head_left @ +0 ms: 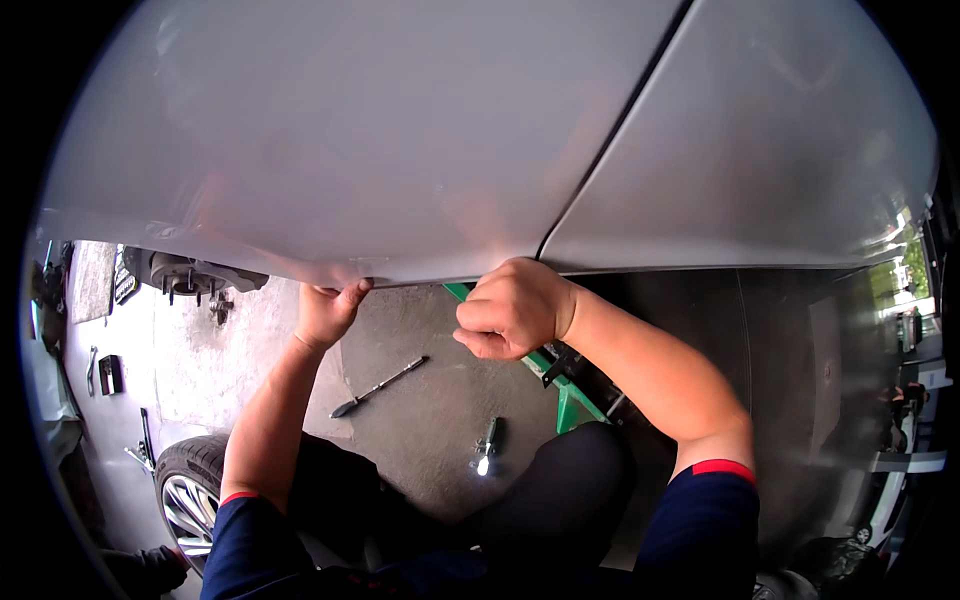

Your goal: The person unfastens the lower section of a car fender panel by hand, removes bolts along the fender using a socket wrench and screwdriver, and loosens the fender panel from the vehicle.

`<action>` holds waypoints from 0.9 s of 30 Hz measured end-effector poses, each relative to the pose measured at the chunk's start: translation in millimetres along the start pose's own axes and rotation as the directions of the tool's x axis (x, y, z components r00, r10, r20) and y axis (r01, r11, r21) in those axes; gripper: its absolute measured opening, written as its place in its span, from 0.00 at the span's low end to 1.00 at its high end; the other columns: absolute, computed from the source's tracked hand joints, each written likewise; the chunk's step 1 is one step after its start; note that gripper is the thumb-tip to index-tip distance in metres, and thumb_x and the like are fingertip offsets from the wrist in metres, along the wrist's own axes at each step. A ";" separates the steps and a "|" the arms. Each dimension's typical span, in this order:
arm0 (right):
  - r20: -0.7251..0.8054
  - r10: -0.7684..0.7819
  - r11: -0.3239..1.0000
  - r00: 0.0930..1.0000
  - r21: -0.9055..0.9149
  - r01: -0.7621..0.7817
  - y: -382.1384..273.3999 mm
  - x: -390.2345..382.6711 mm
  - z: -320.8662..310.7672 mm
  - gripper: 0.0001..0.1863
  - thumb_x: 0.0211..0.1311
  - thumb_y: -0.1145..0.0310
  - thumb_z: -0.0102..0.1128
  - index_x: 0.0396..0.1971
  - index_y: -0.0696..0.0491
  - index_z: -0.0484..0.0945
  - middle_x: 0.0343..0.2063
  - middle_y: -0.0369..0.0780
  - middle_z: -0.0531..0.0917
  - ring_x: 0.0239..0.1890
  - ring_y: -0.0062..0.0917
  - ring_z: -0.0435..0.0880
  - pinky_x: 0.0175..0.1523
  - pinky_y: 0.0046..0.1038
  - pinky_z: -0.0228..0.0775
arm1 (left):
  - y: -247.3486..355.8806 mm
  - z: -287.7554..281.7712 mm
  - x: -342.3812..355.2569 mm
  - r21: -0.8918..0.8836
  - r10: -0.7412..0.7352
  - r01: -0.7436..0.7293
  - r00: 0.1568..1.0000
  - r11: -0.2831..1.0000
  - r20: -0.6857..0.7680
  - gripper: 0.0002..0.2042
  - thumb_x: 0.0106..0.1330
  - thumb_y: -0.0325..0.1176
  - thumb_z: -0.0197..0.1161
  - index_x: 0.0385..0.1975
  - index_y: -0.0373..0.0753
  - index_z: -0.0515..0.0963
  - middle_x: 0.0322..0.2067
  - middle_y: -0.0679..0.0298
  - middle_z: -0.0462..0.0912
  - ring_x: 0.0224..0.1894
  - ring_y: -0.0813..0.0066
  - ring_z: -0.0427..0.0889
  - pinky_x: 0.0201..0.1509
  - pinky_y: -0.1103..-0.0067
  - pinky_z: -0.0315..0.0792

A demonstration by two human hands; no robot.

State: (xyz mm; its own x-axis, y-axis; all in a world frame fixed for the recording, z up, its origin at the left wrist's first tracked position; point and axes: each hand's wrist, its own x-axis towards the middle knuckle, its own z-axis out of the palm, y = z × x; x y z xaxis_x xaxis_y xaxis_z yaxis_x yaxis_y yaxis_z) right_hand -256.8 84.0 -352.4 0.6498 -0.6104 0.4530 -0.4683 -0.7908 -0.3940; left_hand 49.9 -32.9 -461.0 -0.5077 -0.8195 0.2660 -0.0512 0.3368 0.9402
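Note:
A silver-grey car body panel (pixel 330 130) fills the upper view, with a dark gap on its right dividing it from the neighbouring panel (pixel 760 150). At its lower edge, my left hand (pixel 328 312) is closed on the panel, thumb against the rim and fingers mostly hidden behind it. My right hand (pixel 515 310) is curled into a fist just below the edge, close to the gap. Its folded fingers hide whatever may be inside. On the floor between my arms lies a long-shafted hand tool with a dark handle (pixel 348 407).
A lit flashlight (pixel 490 440) lies between my knees. Green metal lift or stand parts (pixel 575 400) are under the car to the right. A bare wheel hub (pixel 185 280) shows at left, above a removed wheel (pixel 190 490). Several tools, including a wrench (pixel 91 370), lie farther left.

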 end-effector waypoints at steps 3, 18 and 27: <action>0.025 -0.148 0.987 0.989 0.064 0.146 -22.0 -3.0 20.2 0.19 0.61 0.62 0.67 0.17 0.46 0.66 0.14 0.34 0.72 0.17 0.31 0.76 0.21 0.34 0.68 | -6.7 -1.7 -3.3 -0.027 0.002 -0.003 0.998 1.000 -0.059 0.20 0.69 0.46 0.77 0.43 0.35 0.81 0.39 0.68 0.85 0.44 0.76 0.82 0.51 0.74 0.77; 0.213 -0.184 0.983 0.960 0.044 0.179 -16.2 -11.7 34.4 0.15 0.60 0.58 0.64 0.20 0.44 0.68 0.16 0.32 0.75 0.19 0.30 0.81 0.22 0.34 0.72 | -8.8 -4.3 -6.2 -0.027 -0.014 0.012 0.997 1.000 -0.079 0.20 0.68 0.46 0.78 0.44 0.35 0.81 0.39 0.68 0.85 0.44 0.79 0.82 0.50 0.77 0.77; 0.302 -0.108 0.990 0.947 -0.057 0.131 19.6 -15.9 14.0 0.19 0.61 0.58 0.67 0.17 0.45 0.68 0.13 0.34 0.74 0.18 0.32 0.80 0.22 0.34 0.71 | -6.8 0.6 -1.7 0.001 0.018 -0.017 0.998 1.000 -0.061 0.18 0.70 0.46 0.76 0.39 0.35 0.83 0.37 0.69 0.86 0.40 0.79 0.82 0.48 0.78 0.76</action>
State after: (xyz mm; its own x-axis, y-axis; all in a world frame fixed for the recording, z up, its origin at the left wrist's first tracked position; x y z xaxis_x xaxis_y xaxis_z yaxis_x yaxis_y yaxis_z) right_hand -267.9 78.8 -378.5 0.8470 -0.4794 0.2298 -0.4125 -0.8653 -0.2848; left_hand 50.6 -33.6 -468.0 -0.4552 -0.8402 0.2949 -0.0433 0.3517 0.9351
